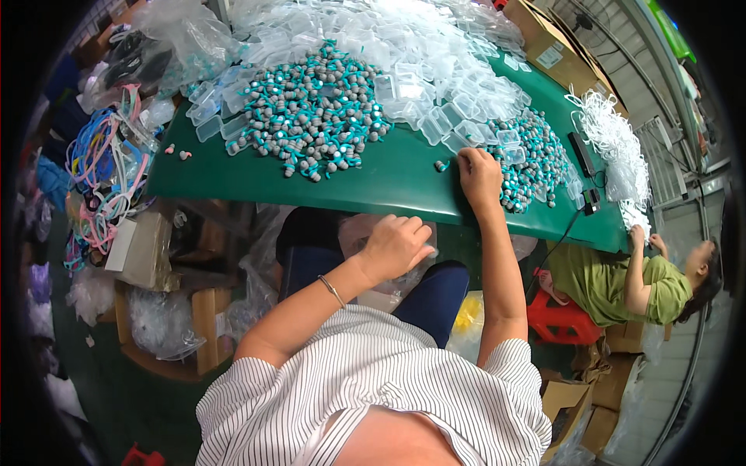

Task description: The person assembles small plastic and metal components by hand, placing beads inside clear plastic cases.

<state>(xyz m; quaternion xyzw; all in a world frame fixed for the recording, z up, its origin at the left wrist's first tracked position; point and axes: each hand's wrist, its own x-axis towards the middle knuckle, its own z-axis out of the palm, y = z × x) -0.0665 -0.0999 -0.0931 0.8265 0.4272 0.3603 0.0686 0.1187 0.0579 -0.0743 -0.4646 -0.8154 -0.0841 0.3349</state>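
Over my lap, just off the table's near edge, my left hand is closed with its fingers curled. A pale, see-through bit shows by its fingertips, too hidden to name. My right hand reaches over the green table, fingers bent down and pressed together; what they hold, if anything, is hidden. Beside it lies one small grey-and-teal piece. A large heap of such pieces spreads to the left, and a smaller heap lies to the right. Clear plastic boxes pile up behind both hands.
White cords hang at the table's right end, near a black device. A co-worker in green sits there by a red stool. Coloured bands hang at the left. Cartons stand behind and below.
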